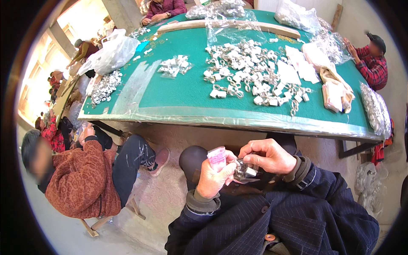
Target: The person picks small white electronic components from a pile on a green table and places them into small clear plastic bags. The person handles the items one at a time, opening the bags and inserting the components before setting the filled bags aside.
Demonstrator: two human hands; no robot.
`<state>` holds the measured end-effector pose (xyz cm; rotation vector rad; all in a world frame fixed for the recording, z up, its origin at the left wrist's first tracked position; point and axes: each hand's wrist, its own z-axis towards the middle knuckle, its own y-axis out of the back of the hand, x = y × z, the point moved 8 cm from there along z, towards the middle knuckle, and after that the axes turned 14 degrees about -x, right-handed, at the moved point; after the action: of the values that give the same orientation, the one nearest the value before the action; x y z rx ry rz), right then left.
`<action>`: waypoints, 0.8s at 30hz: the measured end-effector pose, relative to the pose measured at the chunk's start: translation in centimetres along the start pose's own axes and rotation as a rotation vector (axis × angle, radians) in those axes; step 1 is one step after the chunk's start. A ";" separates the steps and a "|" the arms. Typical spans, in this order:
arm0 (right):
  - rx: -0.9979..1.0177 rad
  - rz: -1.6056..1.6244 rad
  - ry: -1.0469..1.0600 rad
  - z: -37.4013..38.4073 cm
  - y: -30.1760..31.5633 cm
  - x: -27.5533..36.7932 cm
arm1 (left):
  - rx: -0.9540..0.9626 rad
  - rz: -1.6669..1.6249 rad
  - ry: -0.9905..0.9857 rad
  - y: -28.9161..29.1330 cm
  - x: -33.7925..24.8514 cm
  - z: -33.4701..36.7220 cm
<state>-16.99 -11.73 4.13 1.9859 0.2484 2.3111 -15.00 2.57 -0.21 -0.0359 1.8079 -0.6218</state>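
Well, a small clear bag (245, 171), held before the green table (178, 100).
The left hand (211, 177) grips it and a pink slip (217, 158); the right hand (272, 155) pinches it too.

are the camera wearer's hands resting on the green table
No, the left hand and right hand hold a small clear packet together, short of the green table.

At left, on a stool with wooden legs (101, 222), a person in a rust-brown patterned jacket (85, 178). Across the far part of a green-topped table (182, 93), a long pale wooden beam (182, 27). By the table's right end, a person in a red plaid shirt (375, 68) and a dark cap (378, 41). At the far side, a person in a maroon jacket (172, 7). Behind, a narrow brown wooden slat (338, 17).
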 end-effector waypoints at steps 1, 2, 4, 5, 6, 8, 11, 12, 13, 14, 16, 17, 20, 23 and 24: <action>-0.005 0.055 -0.050 0.6 0.0 -0.3 | -0.014 0.048 -0.036 0.4 -0.5 0.6; -0.022 0.059 -0.119 1.2 0.2 -0.7 | -0.028 0.096 -0.071 0.7 -1.3 1.1; -0.153 0.264 -0.176 2.4 1.3 -0.3 | -0.079 0.108 -0.262 1.7 -4.6 3.3; -0.213 0.270 -0.168 2.8 2.1 0.3 | -0.163 0.046 -0.366 2.7 -6.7 5.3; -0.257 0.311 -0.144 2.9 2.6 1.1 | -0.236 0.029 -0.459 4.0 -8.9 7.2; -0.154 0.277 -0.117 2.5 2.3 3.2 | -0.313 -0.188 -0.475 6.5 -11.6 11.4; 0.155 0.407 -0.182 -0.2 0.3 6.8 | -0.307 -0.211 -0.379 8.5 -10.7 14.5; 0.315 0.391 -0.102 -1.1 -0.3 8.8 | -0.286 -0.159 -0.314 8.9 -9.3 14.7; 0.461 0.442 0.031 -2.1 -0.9 11.1 | -0.205 -0.093 -0.236 8.8 -7.6 14.4; 0.642 0.379 0.057 -3.2 -1.2 12.4 | -0.100 -0.123 -0.202 8.5 -6.1 13.5; 0.840 0.509 0.284 -5.2 -2.1 15.6 | 0.128 -0.166 -0.111 8.2 -3.7 11.2; 0.906 0.568 0.361 -5.9 -1.7 16.7 | 0.141 -0.138 -0.063 8.6 -2.3 10.0; 0.949 0.709 0.497 -7.0 -1.3 17.4 | -0.193 0.228 -0.047 12.3 -0.2 7.6; 0.709 0.759 0.420 -5.3 -1.3 14.9 | -0.225 -0.033 -0.193 12.8 -2.8 4.6; 0.546 0.662 0.254 -4.0 -1.0 13.0 | -0.063 -0.226 -0.230 11.3 -4.1 3.4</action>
<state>-23.00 -8.83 15.99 2.2562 0.2982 3.2066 -7.41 12.31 -2.10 -0.3449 1.6113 -0.6903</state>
